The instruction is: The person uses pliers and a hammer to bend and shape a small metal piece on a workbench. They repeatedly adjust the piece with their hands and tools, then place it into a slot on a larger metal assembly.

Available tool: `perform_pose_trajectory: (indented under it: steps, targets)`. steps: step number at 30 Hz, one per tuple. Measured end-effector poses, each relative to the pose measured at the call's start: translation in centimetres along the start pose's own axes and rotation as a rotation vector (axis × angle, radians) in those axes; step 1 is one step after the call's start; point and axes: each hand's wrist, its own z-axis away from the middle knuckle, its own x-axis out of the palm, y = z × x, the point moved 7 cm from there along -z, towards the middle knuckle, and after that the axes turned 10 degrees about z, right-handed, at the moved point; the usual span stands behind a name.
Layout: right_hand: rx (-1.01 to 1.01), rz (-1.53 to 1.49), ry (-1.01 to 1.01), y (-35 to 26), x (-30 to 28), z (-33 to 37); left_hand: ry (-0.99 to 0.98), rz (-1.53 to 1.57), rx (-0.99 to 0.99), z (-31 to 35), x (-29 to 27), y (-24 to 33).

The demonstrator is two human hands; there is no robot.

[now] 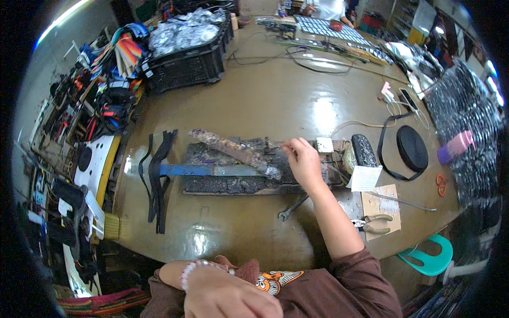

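Observation:
On the table lies a dark, crusted board [222, 184] with a rusty, lumpy metal bar [228, 148] slanting across it. A flat blue strip [185, 169] runs along it to the left. Over the board's right part, my right hand [303, 161] has its thumb and fingertips drawn together; what they hold, if anything, is too small to make out. My left hand [230, 294], below a beaded bracelet, is close to my brown shirt; its fingers are mostly cut off by the lower edge. Black straps [159, 183] lie across the strip's left end.
Right of the board are a white box [324, 144], pliers [377, 224], a black webbing roll [412, 148], orange scissors [441, 184] and a pink-purple bottle [456, 147]. A wrench [291, 209] lies in front. A black crate [185, 69] stands far left; another person [328, 9] is at the far end.

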Motion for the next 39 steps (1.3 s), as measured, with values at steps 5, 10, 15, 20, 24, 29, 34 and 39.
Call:
perform_pose_trajectory:
  steps: [5, 10, 15, 20, 24, 29, 34, 39]
  targets:
    - [-0.041, 0.201, -0.108, -1.0, 0.1, -0.1, 0.092, -0.269, -0.028, -0.5, -0.3, -1.5]
    - [-0.063, 0.48, -0.077, -1.2, 0.5, -0.7, 0.247, -0.572, 0.163, -0.1, 1.2, 1.6]
    - [-0.155, 0.37, -0.123, -0.3, 0.7, -1.1, 0.152, -0.387, 0.263, 0.9, 5.9, 7.4]
    - [-0.235, 0.481, -0.284, 1.1, 1.7, -3.5, 0.472, -0.671, 0.384, 3.5, 1.8, 11.6]
    - [-0.336, 0.439, -0.394, 1.0, 3.6, -5.7, 1.015, -1.338, 0.083, 11.0, -11.7, 8.9]
    - [-0.199, 0.238, -0.61, 2.7, 4.8, -7.1, 0.772, -1.359, -0.385, 17.5, -15.9, 0.5]
    - [-0.278, 0.191, -0.56, 1.9, 4.2, -7.1, 0.768, -1.398, -0.49, 19.1, -15.6, -0.8]
    - [-0.284, 0.338, -0.235, -0.3, 0.3, -5.6, 0.674, -1.484, -0.422, 18.0, -15.5, -0.6]
